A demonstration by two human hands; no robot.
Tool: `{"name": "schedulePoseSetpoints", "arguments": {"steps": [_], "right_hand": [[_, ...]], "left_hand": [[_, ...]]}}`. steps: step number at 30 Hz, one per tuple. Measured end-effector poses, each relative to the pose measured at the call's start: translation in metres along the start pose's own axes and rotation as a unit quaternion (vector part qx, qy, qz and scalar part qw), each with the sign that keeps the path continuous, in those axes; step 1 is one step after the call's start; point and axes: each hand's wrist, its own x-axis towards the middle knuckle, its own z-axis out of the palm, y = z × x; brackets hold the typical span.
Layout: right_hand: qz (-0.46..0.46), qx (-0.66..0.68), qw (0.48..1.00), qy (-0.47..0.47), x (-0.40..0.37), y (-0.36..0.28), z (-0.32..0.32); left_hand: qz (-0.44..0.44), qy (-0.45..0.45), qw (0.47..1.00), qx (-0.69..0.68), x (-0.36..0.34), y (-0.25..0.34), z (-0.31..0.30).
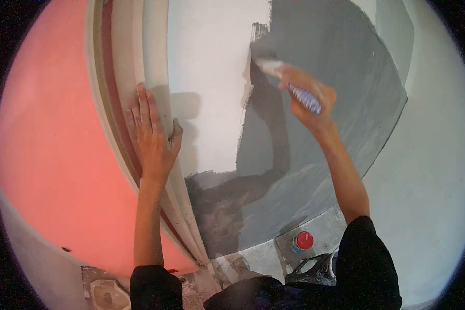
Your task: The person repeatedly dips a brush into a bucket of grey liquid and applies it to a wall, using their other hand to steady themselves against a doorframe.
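My right hand [312, 95] is wrapped round a paintbrush [269, 66] with a pale front part and a blue-and-white handle end. The dark bristles, slightly blurred, are at the ragged left edge of the grey paint [325, 57], where it meets the white part of the wall [206, 57]. Flat against the cream door frame [152, 46] rests my left hand [152, 129], its fingers pointing up and the thumb apart. Grey paint covers much of the wall's right side and its lower band.
A pink surface [51, 134] lies left of the frame. On the floor below stand a red-lidded can [304, 240] and a black container [318, 271], partly hidden by my right sleeve. A pale basin-like fixture [107, 295] shows at bottom left. Another pale wall [423, 170] adjoins on the right.
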Motion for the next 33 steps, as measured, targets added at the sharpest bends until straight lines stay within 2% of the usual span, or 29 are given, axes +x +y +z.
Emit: {"name": "schedulePoseSetpoints", "arguments": {"steps": [5,8,11,14,17,20,22,26,29,32,33], "right_hand": [[0.085,0.069,0.992,-0.07,-0.068,-0.037,0.009],[0.088,0.083,0.986,-0.115,-0.084,-0.064,0.002],[0.078,0.12,0.987,-0.071,-0.072,-0.049,-0.018],[0.016,-0.041,0.999,-0.015,-0.033,-0.036,-0.026],[-0.008,-0.01,0.998,0.056,-0.009,-0.014,-0.012],[0.02,0.015,1.0,0.019,-0.036,-0.012,-0.003],[0.06,0.084,0.994,-0.015,-0.085,-0.016,0.009],[0.146,0.105,0.968,-0.177,-0.146,-0.082,0.009],[0.146,0.125,0.97,-0.152,-0.155,-0.091,-0.003],[0.111,0.153,0.981,-0.052,-0.102,-0.063,-0.016],[0.074,0.068,0.994,-0.033,-0.083,-0.049,-0.018]], "left_hand": [[0.005,0.002,1.0,0.008,0.001,-0.001,0.0],[0.008,0.004,1.0,0.011,0.0,0.001,0.0],[0.013,0.012,1.0,0.018,0.002,-0.001,0.001],[0.016,0.017,1.0,0.014,0.002,-0.001,0.002],[0.026,0.027,0.999,0.019,0.002,0.0,0.003],[0.031,0.028,0.999,0.024,0.002,-0.001,0.002],[0.029,0.028,0.999,0.025,0.003,0.0,0.002],[0.03,0.031,0.999,0.026,0.002,-0.001,0.003],[0.026,0.028,0.999,0.018,0.001,-0.001,0.004],[0.012,0.021,0.999,0.027,0.002,0.001,0.002],[0.008,0.017,0.999,0.032,0.002,0.002,0.001]]}}
